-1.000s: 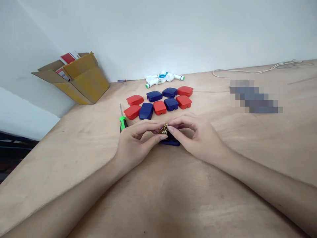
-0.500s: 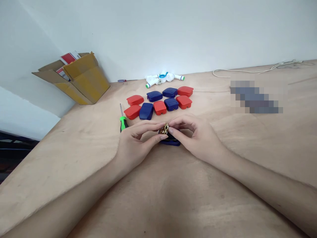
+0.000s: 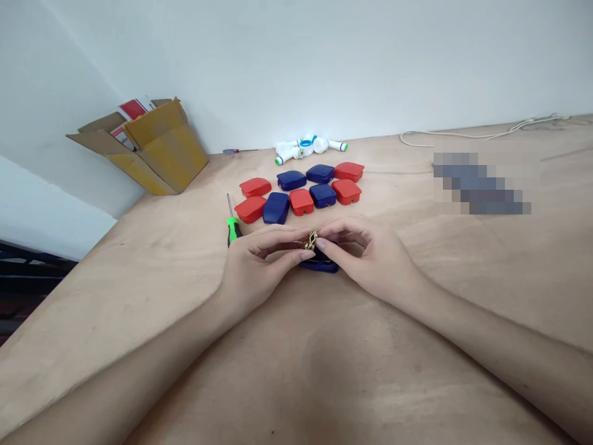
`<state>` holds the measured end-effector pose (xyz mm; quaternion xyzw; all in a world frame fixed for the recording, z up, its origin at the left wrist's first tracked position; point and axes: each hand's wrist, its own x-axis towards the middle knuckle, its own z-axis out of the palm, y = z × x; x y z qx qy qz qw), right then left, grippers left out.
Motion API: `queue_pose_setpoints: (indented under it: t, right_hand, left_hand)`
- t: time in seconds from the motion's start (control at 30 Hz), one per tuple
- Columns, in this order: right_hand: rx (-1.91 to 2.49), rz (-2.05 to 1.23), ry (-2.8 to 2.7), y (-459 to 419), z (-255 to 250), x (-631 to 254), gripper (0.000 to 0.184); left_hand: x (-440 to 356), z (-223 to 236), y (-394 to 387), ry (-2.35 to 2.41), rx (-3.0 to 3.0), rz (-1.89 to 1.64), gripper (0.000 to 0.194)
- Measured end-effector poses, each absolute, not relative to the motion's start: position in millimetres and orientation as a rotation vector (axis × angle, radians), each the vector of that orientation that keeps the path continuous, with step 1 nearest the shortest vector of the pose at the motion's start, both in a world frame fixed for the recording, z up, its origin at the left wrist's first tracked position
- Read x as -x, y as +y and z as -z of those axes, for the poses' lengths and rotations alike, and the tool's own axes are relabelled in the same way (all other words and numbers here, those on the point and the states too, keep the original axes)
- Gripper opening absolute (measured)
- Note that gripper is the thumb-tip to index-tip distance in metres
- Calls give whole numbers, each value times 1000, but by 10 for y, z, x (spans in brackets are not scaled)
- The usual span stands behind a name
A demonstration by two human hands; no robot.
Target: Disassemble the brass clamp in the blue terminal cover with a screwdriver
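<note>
A small brass-coloured metal piece with wavy edges [image 3: 311, 240] is pinched between my two hands. My left hand [image 3: 262, 256] closes its thumb and fingertips on the piece's left side. From the other side, the thumb and index finger of my right hand [image 3: 365, 250] grip it too. Just below the fingers a dark blue plastic case [image 3: 322, 266] lies on the table, partly hidden by both hands. A thin gold-coloured strip shows along its edge. Beyond my left hand lies a green and black screwdriver [image 3: 233, 230].
Several red cases [image 3: 301, 202] and blue cases [image 3: 276, 208] lie in rows past my hands. White plastic fittings [image 3: 306, 147] and a small screwdriver [image 3: 231, 151] are near the wall. An open cardboard box [image 3: 171, 151] stands at left. A white cable [image 3: 463, 134] runs along the back right.
The brass-coloured piece is turned slightly between my fingers. Both hands keep their grip, and the whole view has shifted a little.
</note>
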<state>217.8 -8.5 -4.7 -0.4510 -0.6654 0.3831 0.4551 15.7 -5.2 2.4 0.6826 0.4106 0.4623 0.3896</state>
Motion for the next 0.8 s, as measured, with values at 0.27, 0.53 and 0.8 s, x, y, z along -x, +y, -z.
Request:
queue_pose_setpoints:
  t: [0.27,0.53,0.8]
  right_hand:
    - [1109,-936,-1603,-118,49,-2141,5]
    - [1170,-746,-1730,-134,-5,-2143,12]
    - [1166,-769,-1687,-149,10,-2138,8]
  left_hand:
    - [-134,-16,-11,972,-1785,-1190,29]
    - [-117,-22,16,957,-1817,-1189,31]
    - [-110,-12,33,941,-1814,-1179,31]
